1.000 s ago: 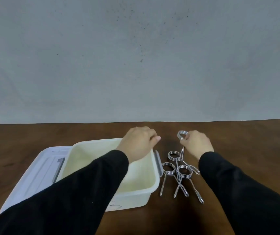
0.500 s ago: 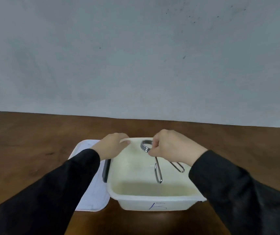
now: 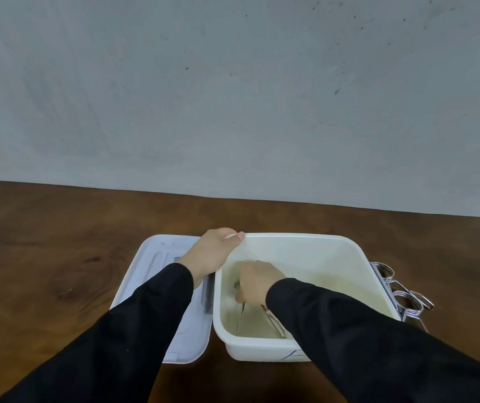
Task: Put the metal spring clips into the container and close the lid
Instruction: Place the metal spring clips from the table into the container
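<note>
A cream plastic container (image 3: 346, 257) stands open on the brown table. My left hand (image 3: 212, 254) grips its far left rim. My right hand (image 3: 257, 283) is down inside the container, holding a metal spring clip (image 3: 272, 319) whose two legs reach the bottom near the front wall. The clip's coil is mostly hidden under my fingers. More spring clips (image 3: 404, 295) lie on the table just beyond the container's right wall. The pale lid (image 3: 157, 269) lies flat on the table to the left of the container.
The dark wooden table (image 3: 58, 257) runs back to a grey wall. Its left edge shows at the far left. A grey latch (image 3: 207, 295) sits on the container's left side, next to the lid.
My right hand has carried the clip from above the container down into it, towards the front left. My left hand stays on the rim. The view has shifted, bringing the loose clips back in at right.
</note>
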A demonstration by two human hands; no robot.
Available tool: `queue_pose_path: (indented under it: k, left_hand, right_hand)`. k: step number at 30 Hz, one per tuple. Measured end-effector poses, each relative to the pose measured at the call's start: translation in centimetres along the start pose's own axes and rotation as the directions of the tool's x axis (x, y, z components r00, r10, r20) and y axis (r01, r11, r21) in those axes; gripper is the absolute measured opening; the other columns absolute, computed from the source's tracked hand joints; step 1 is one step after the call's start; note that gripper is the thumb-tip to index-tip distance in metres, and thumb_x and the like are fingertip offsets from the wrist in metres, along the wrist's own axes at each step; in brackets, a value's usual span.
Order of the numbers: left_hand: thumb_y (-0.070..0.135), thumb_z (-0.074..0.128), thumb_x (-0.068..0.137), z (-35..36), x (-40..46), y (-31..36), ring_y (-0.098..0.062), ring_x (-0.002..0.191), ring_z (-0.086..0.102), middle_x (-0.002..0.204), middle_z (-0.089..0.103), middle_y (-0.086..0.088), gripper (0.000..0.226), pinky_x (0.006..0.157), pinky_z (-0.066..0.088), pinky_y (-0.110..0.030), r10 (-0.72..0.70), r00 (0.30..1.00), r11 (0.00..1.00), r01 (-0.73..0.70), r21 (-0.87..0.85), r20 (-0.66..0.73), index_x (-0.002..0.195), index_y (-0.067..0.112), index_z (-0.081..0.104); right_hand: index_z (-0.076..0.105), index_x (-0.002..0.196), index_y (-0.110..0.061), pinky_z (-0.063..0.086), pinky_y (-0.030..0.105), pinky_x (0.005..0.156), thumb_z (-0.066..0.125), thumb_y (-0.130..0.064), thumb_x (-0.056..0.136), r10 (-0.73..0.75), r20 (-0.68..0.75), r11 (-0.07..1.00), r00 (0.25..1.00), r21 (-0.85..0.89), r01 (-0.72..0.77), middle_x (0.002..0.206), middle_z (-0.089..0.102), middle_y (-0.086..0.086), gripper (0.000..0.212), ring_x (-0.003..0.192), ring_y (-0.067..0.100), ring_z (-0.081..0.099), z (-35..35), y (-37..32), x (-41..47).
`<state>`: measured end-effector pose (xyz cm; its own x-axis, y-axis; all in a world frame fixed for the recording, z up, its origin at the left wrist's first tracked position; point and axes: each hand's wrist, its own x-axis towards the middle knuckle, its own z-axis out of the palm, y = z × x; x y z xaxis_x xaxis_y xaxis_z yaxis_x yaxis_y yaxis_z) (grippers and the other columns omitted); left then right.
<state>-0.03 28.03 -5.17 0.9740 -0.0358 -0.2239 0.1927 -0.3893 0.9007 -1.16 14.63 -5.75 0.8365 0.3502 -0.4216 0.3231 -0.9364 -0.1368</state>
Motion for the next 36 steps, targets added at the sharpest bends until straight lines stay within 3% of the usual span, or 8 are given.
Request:
queue_pose_path:
  k: [6,8,12,16,19,21,27,36]
  left_hand:
    - [0.047,0.05,0.104,0.0,0.2,-0.4,-0.018,0.11,0.059,0.114,0.067,0.005,0.037,0.089,0.044,-0.03,0.012,1.0,1.0,-0.012,-0.011,-0.011,0.117,0.019,0.072]
    - [0.047,0.051,0.104,0.0,0.5,-0.6,-0.016,0.105,0.06,0.109,0.068,0.006,0.034,0.088,0.045,-0.03,0.024,1.0,1.0,-0.024,-0.016,-0.008,0.11,0.021,0.073]
    - [0.042,0.055,0.103,0.1,0.7,-0.7,-0.015,0.082,0.054,0.084,0.061,0.008,0.033,0.074,0.041,-0.03,0.057,0.998,0.998,-0.057,-0.026,-0.013,0.078,0.026,0.068]
    - [0.043,0.059,0.102,0.0,0.6,-0.7,-0.018,0.079,0.055,0.082,0.063,0.003,0.038,0.073,0.042,-0.032,0.068,0.998,0.996,-0.067,-0.066,0.002,0.083,0.012,0.072]
    - [0.044,0.059,0.102,0.1,0.5,-0.4,-0.017,0.081,0.06,0.087,0.07,0.004,0.037,0.073,0.044,-0.03,0.054,0.998,0.998,-0.054,-0.04,-0.018,0.094,0.012,0.077]
    - [0.043,0.058,0.102,0.2,0.5,-0.3,-0.017,0.079,0.058,0.086,0.068,0.002,0.041,0.072,0.043,-0.031,0.053,0.998,0.998,-0.053,-0.033,-0.018,0.098,0.006,0.075]
    - [0.04,0.059,0.103,0.3,0.2,-0.3,-0.018,0.076,0.058,0.081,0.068,0.002,0.035,0.069,0.045,-0.03,0.038,0.999,0.996,-0.038,-0.082,-0.007,0.09,0.013,0.077]
    - [0.043,0.061,0.101,0.3,0.1,-0.3,-0.018,0.078,0.063,0.086,0.073,0.001,0.035,0.074,0.048,-0.032,0.022,1.0,0.993,-0.022,-0.114,0.0,0.093,0.015,0.08]
  right_hand:
    - [0.068,0.093,-0.006,0.045,0.027,0.058,0.065,-0.017,0.086,0.044,-0.02,0.996,0.999,0.081,-0.043,0.07,0.059,0.007,0.013,0.052,0.022,0.053,0.6,0.0,0.6]
    - [0.072,0.101,-0.006,0.053,0.032,0.068,0.065,-0.021,0.085,0.043,-0.024,0.993,0.999,0.114,-0.04,0.083,0.069,0.009,0.024,0.066,0.026,0.066,0.4,0.4,0.4]
    - [0.063,0.079,-0.015,0.044,0.031,0.061,0.055,-0.041,0.093,-0.009,-0.265,0.983,0.964,0.173,0.056,0.061,0.054,-0.002,0.031,0.053,0.021,0.053,-1.9,1.9,-1.6]
    - [0.059,0.068,-0.014,0.045,0.034,0.057,0.049,-0.047,0.096,0.158,-0.653,0.97,0.741,0.245,0.009,0.056,0.055,0.002,0.044,0.063,0.032,0.057,-5.5,7.5,-3.6]
    - [0.06,0.075,-0.015,0.052,0.037,0.061,0.048,-0.039,0.096,0.36,-0.725,0.912,0.586,0.406,-0.058,0.065,0.063,0.005,0.034,0.068,0.033,0.061,-7.2,14.8,-5.1]
    - [0.064,0.086,-0.012,0.055,0.04,0.072,0.049,-0.031,0.096,0.47,-0.678,0.868,0.566,0.47,-0.158,0.081,0.071,0.01,0.026,0.079,0.035,0.064,-6.8,19.9,-5.5]
    - [0.062,0.122,-0.01,0.047,0.031,0.088,0.059,-0.022,0.098,0.536,-0.198,0.837,0.821,0.253,-0.485,0.119,0.068,0.01,0.027,0.105,0.028,0.063,-1.7,27.0,-5.3]
    - [0.072,0.109,-0.005,0.049,0.029,0.072,0.058,-0.014,0.096,0.624,-0.088,0.777,0.777,0.184,-0.603,0.094,0.071,0.011,0.021,0.078,0.027,0.062,1.0,27.0,-3.0]
